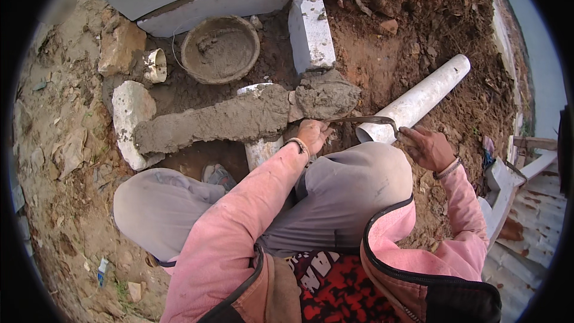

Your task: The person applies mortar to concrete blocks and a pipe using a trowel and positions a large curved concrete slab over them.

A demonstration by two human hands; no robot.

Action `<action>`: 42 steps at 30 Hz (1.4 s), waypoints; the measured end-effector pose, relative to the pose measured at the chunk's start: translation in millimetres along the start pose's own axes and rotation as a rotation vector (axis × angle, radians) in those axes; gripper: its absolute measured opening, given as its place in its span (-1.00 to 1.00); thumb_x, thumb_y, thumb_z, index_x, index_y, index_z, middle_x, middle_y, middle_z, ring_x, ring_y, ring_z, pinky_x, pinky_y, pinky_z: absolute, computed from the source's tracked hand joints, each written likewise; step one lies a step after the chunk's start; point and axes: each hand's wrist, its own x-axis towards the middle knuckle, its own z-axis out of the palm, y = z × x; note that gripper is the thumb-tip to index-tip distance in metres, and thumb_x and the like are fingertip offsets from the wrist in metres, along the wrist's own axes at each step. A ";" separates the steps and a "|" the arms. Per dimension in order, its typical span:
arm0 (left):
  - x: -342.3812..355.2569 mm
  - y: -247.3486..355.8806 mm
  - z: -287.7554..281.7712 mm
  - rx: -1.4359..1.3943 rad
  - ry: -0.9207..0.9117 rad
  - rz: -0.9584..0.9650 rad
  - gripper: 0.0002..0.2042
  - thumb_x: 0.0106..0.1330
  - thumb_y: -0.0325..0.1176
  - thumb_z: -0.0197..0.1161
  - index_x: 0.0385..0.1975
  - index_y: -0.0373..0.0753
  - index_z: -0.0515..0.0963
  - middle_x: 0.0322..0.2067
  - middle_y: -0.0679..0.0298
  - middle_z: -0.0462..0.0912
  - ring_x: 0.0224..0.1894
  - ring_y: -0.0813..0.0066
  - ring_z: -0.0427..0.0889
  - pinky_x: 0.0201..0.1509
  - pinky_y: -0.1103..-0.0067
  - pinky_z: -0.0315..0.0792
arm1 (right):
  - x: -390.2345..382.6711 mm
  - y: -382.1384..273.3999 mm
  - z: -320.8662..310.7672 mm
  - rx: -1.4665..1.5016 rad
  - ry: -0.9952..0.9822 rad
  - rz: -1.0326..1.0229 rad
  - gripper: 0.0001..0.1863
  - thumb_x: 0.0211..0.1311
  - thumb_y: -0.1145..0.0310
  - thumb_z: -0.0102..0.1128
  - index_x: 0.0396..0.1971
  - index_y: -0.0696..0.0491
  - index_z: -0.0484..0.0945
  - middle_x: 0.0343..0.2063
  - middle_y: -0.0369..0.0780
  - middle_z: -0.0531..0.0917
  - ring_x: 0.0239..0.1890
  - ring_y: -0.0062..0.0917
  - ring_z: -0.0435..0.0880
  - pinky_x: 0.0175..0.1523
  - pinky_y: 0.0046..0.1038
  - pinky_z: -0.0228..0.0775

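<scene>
My left hand (pixel 314 137) is closed on the near end of a thin, dark metal tool (pixel 359 118), just below a lump of wet grey mortar (pixel 326 96). My right hand (pixel 427 149) is at the tool's bent right end, fingers curled on it. A long mortar band (pixel 209 119) runs left from the lump onto a white rough block (pixel 130 113), crossing an upright white cylinder (pixel 260 161). A white plastic pipe (pixel 424 96) lies on the soil behind my right hand.
A basin of mortar (pixel 218 48) sits behind the band, beside a short pipe piece (pixel 155 67), a stone (pixel 122 48) and white blocks (pixel 311 30). My bent legs are below. Dug soil (pixel 382 30) lies at the back right, corrugated sheets (pixel 526 245) at the right.
</scene>
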 end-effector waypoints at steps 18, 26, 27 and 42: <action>-42.5 25.4 23.6 0.176 0.131 0.042 -0.86 0.03 -0.75 0.03 -0.56 -0.33 0.39 -0.47 0.16 0.36 -0.33 0.34 0.42 0.16 0.08 0.32 | -0.5 -19.4 11.0 -0.184 0.054 0.063 -0.57 0.04 0.37 0.13 0.00 -0.17 0.50 -0.53 -0.20 0.51 -0.57 -0.27 0.61 -0.49 -0.25 0.44; -39.9 21.2 2.9 0.081 0.130 0.057 -0.79 -0.06 -0.76 0.00 -0.41 -0.36 0.39 -0.32 0.09 0.42 -0.22 0.27 0.44 -0.11 0.27 0.40 | 53.6 -38.3 9.5 -0.295 0.156 -0.135 -0.65 0.15 0.37 0.01 -0.04 -0.18 0.51 -0.56 -0.22 0.50 -0.61 -0.33 0.58 -0.48 -0.28 0.39; -42.7 17.5 10.6 0.007 0.170 0.054 -0.75 -0.07 -0.77 -0.02 -0.37 -0.37 0.39 -0.26 0.08 0.43 -0.17 0.26 0.44 -0.09 0.26 0.39 | 54.6 -38.4 7.1 -0.289 0.139 -0.132 -0.65 0.15 0.37 0.00 -0.04 -0.18 0.51 -0.56 -0.22 0.50 -0.61 -0.33 0.58 -0.49 -0.27 0.39; -46.9 46.7 24.3 -0.191 0.270 0.011 -0.80 0.19 -0.55 0.04 -0.18 -0.38 0.38 -0.17 0.05 0.49 -0.05 0.12 0.47 0.16 0.17 0.34 | 67.9 -31.1 -19.1 0.093 0.081 -0.065 -0.54 -0.10 0.28 0.31 -0.08 -0.02 0.60 -0.36 -0.13 0.66 -0.39 -0.17 0.64 -0.26 -0.23 0.48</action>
